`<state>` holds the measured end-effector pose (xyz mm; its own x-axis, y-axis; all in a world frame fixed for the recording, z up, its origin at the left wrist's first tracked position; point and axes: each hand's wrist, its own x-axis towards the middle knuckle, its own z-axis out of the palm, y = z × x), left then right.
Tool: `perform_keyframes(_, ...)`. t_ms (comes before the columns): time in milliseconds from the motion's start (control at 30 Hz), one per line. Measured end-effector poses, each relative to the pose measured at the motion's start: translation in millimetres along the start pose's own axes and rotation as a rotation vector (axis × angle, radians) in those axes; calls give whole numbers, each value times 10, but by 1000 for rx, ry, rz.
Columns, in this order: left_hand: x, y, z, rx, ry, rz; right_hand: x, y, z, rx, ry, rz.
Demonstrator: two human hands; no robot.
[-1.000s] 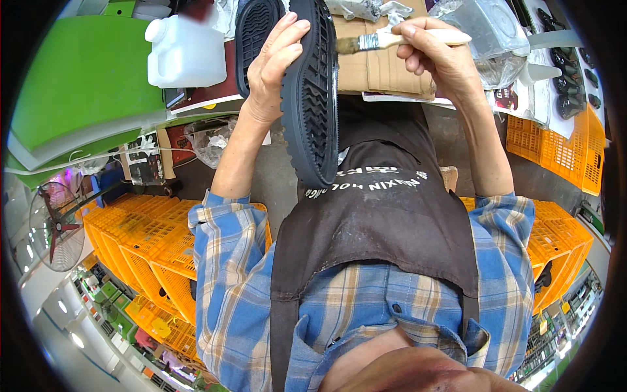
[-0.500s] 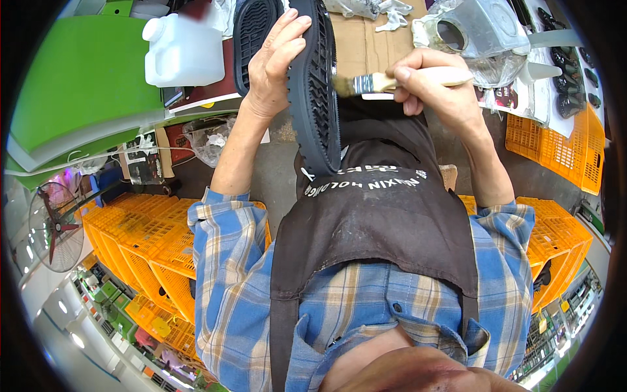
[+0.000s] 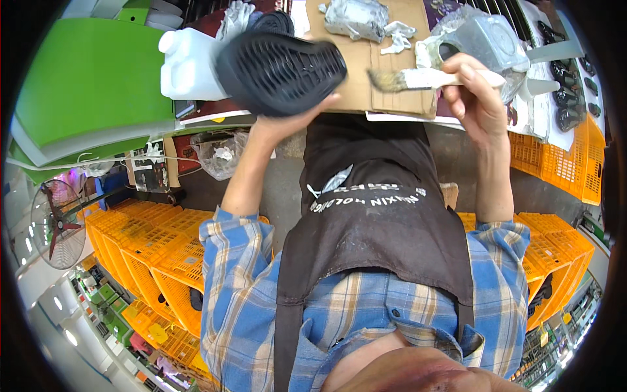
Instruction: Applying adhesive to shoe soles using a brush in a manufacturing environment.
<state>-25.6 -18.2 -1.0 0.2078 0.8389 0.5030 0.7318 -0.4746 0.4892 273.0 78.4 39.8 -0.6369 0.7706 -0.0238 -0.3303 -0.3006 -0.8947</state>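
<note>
A black shoe sole (image 3: 281,70) lies tilted across my left hand (image 3: 297,124), its ribbed face showing and slightly blurred. The fingers of that hand are mostly hidden beneath the sole. To the right, my right hand (image 3: 480,98) pinches the pale handle of a paintbrush (image 3: 418,80). The brush's brown, worn bristles point left, a short gap away from the sole. Under the brush is a sheet of brown cardboard (image 3: 356,91) on the bench. Another black sole (image 3: 273,23) is partly visible behind the held one.
A white plastic jug (image 3: 189,68) stands left of the sole, beside a green surface (image 3: 85,85). A cut-open clear container (image 3: 486,42) sits at the right. Crumpled gloves (image 3: 398,38) and a wrapped bundle (image 3: 356,19) lie at the back. Orange crates (image 3: 140,242) are stacked on both sides.
The sole has swung from upright to nearly lengthwise across the bench and moved left. My right hand has drawn the brush away from it to the right.
</note>
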Motion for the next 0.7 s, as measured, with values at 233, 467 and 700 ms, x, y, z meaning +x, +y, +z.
perform_keyframes(233, 32, 454, -191, -1840, -42, -1042, 89, -486, 60, -675, -416, -355)
perform_keyframes(467, -41, 400, -39, -2348, -499, -1064, 439, -453, 236, -898, -706, -427)
perform_keyframes(700, 25, 412, -41, -2383, -507, -1034, 345, -638, 155, -989, -371, -194)
